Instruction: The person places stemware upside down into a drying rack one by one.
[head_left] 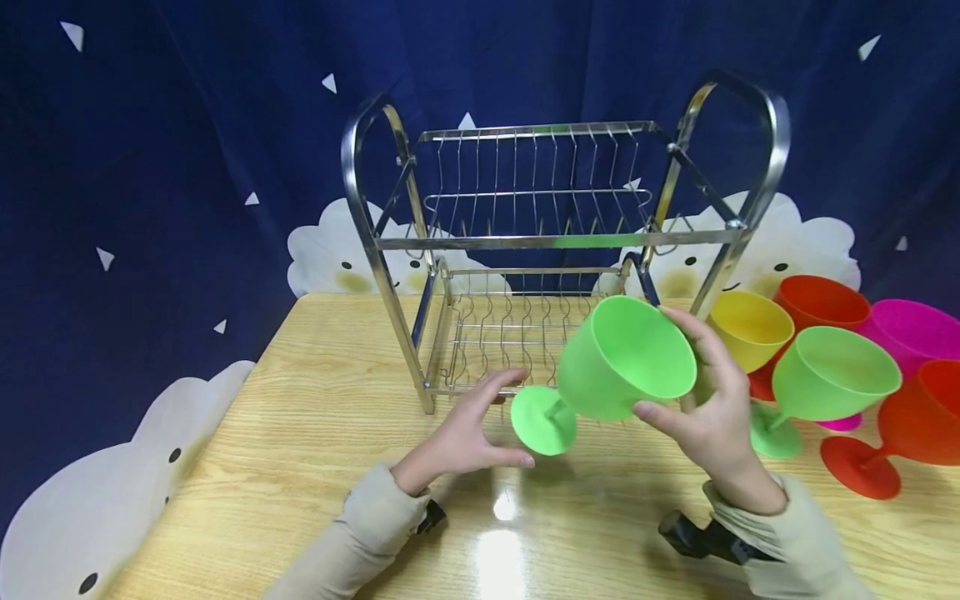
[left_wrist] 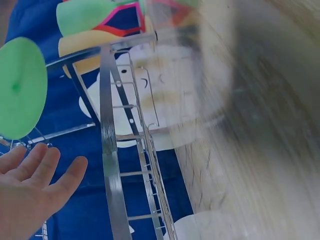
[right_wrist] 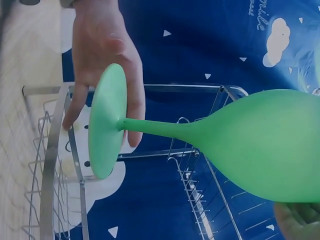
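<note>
A light green plastic goblet (head_left: 592, 375) is held in the air in front of the rack, tilted so its mouth faces right and toward me. My right hand (head_left: 712, 408) grips its bowl at the rim side, thumb on the near side and fingers behind. Close by the round foot of the goblet is my left hand (head_left: 468, 429), thumb and fingers spread apart. In the right wrist view the goblet's stem (right_wrist: 155, 128) runs level, and the left hand (right_wrist: 110, 65) is behind the foot. The left wrist view shows the foot (left_wrist: 22, 90) just beyond the left fingertips.
A two-tier metal dish rack (head_left: 555, 242) stands at the back of the wooden table (head_left: 300, 467). On the right are several goblets: yellow (head_left: 750, 329), green (head_left: 832, 375), red (head_left: 926, 417) and magenta (head_left: 915, 329). A dark blue curtain (head_left: 187, 167) hangs behind.
</note>
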